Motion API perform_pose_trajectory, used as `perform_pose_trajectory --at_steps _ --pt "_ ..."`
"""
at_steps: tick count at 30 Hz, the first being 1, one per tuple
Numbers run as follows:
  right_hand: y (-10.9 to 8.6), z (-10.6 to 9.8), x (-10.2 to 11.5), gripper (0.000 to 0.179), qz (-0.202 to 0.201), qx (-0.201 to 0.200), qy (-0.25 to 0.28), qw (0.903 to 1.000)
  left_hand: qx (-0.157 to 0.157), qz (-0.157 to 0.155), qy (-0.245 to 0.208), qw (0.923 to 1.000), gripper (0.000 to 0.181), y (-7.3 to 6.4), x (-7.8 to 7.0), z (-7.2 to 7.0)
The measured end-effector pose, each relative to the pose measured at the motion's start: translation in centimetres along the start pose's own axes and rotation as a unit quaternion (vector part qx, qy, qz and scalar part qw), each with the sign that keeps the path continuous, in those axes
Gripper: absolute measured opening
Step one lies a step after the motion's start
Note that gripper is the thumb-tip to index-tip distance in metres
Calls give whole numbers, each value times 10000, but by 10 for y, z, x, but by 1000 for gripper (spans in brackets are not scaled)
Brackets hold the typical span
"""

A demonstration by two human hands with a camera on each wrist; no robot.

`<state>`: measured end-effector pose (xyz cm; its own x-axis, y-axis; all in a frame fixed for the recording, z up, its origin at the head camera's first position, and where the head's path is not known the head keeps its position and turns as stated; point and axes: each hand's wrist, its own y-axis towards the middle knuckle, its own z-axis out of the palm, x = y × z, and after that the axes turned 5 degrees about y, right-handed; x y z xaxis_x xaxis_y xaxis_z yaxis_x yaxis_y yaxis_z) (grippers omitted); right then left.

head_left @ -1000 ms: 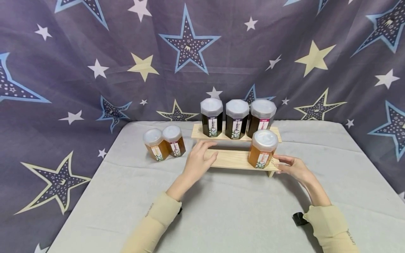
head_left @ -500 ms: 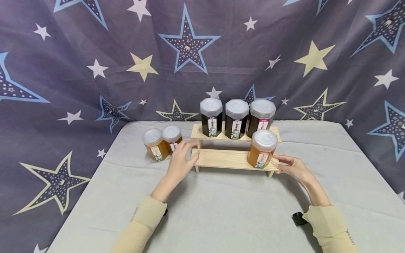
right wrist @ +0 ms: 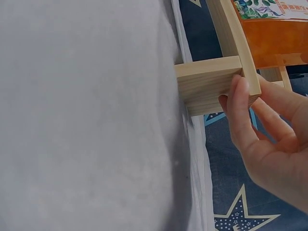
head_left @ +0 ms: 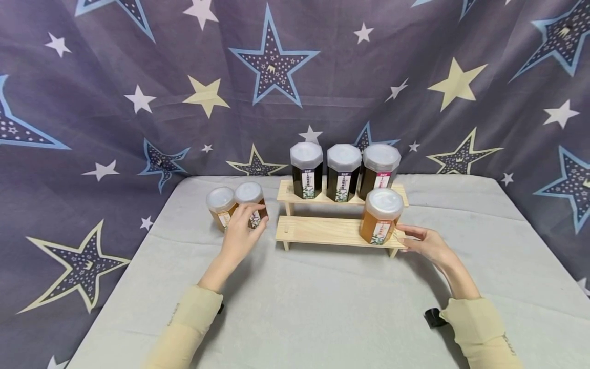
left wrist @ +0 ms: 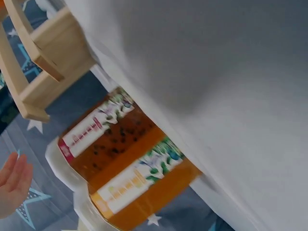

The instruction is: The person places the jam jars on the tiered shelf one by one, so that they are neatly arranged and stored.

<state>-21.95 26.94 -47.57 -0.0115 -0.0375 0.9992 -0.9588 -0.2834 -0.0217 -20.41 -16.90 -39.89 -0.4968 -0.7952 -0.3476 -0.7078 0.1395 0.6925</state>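
Observation:
My left hand (head_left: 238, 237), fingers loosely bent and holding nothing, is in front of two lidded jars on the table. It overlaps the dark amber jar (head_left: 249, 195) in the head view; left of that jar stands a light amber jar (head_left: 220, 199). In the left wrist view the fingers (left wrist: 15, 175) are apart from both jars. With thumb and fingers, my right hand (head_left: 429, 247) grips the right end of a two-step wooden rack (head_left: 322, 229). An orange jar (head_left: 381, 218) stands on the lower step beside that hand.
On the upper step stand a dark jar (head_left: 306, 171) at left, another dark jar (head_left: 343, 173) in the middle and a dark jar (head_left: 380, 171) with a pink label at right. A star-patterned curtain (head_left: 332, 66) hangs behind the cloth-covered table (head_left: 332, 312).
My left hand has moved left, from the lower step's left end to the front of the two table jars. My right hand has stayed at the rack's right end.

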Motion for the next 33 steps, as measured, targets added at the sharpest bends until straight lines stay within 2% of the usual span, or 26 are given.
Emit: perform_pose_trajectory --at_steps 3,10,18,21,28,33 --pt "1 0 0 40 87 -37 27 10000 -35 -46 59 10000 24 -1 7 -3" --pt "4 -3 -4 59 281 -124 94 9995 -154 -27 77 9998 26 -2 22 -10" --pt "4 -4 -4 72 318 -117 -48 9994 -105 -121 104 9998 28 2 33 -21" --pt "4 -4 -3 69 311 -113 0 9995 -78 -190 137 9997 28 4 37 -25" --pt "2 -3 -3 48 118 37 132 9998 -50 -381 265 9989 31 7 49 -30" --pt "4 -5 -7 54 120 40 141 9998 -2 -553 437 9975 35 9 57 -31"
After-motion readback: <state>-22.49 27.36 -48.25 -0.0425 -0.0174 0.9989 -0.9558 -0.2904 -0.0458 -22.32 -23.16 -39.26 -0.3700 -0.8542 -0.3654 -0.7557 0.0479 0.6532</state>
